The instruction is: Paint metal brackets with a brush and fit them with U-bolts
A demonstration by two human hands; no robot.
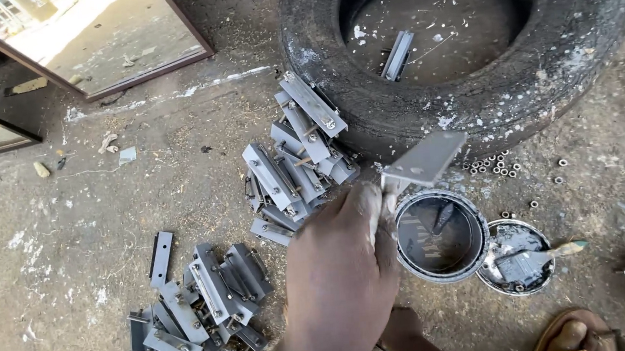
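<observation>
Painting step: our left hand [338, 270] grips 1 grey bracket [424, 161] over the paint can [440, 234], centre frame; right hand unseen. Next, we judge, a steady set-down.

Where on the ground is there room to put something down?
Bare dirt lies left of the two bracket piles, below the framed glass. It is crowded around the hand: paint can, lid, tyre, scattered nuts.

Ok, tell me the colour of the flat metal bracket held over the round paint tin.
Grey, freshly coated: the flat metal bracket in the hand, in the head view.
</observation>
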